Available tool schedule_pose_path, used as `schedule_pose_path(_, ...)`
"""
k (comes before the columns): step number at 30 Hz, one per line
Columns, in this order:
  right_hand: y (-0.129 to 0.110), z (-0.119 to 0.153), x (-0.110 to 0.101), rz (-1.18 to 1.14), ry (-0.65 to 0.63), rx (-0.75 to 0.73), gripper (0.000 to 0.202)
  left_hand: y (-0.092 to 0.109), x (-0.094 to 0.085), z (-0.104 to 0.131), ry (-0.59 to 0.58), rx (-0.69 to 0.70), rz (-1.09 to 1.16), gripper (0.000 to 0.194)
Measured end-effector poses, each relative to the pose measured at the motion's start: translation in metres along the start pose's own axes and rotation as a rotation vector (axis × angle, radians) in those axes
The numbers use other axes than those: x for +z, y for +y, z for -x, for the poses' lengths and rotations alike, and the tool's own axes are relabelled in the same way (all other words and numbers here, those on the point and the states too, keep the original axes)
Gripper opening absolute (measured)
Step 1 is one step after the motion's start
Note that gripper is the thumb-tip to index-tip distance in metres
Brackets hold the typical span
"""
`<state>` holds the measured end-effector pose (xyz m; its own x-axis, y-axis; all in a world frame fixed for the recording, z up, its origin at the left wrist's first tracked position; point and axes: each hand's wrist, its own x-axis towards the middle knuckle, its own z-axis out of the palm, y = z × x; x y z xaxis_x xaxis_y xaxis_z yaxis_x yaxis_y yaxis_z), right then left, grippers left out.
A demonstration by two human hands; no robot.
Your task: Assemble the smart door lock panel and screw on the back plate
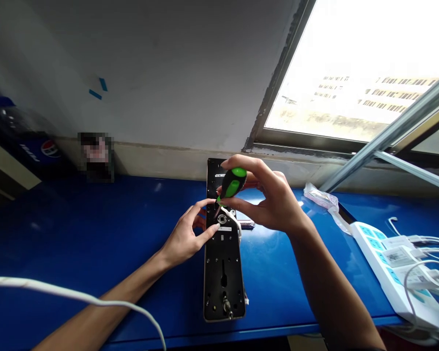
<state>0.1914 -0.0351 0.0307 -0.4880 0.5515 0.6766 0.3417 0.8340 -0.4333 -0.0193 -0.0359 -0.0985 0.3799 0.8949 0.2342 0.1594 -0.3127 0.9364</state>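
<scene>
A long black door lock panel (pixel 223 273) lies on the blue table, its screw holes, round square-holed fitting and small white label facing up. In my right hand (pixel 265 195) is a green and black screwdriver (pixel 234 183), pinched between fingers and thumb. It tilts down to the left, its tip close to the panel near the round fitting. My left hand (pixel 188 231) holds the panel at its left edge, with forefinger and thumb on the face on either side of the screwdriver tip. A white cable (pixel 236 219) runs along the panel's right side.
A white power strip (pixel 388 273) with several plugs and cables stands at the right. Beside it is a clear plastic bag (pixel 322 197). A white cable (pixel 76 297) crosses over my left forearm. A Pepsi bottle (pixel 32 141) stands at the far left, and a wall and window rise behind.
</scene>
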Motion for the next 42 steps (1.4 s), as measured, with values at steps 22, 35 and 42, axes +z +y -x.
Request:
schedule_pose_path(22,0.076,0.103,-0.013,0.213,-0.369,0.257,0.061,-0.012,0.010,-0.019,0.074,0.005,-0.035,0.050)
schedule_pose_path(35,0.072,0.111,0.007,0.183,-0.512,0.342,0.061,-0.014,0.007,-0.030,0.074,0.022,-0.078,0.049)
schedule_pose_path(42,0.069,0.107,0.010,0.180,-0.468,0.275,0.062,-0.013,0.002,-0.024,0.158,0.057,-0.218,0.048)
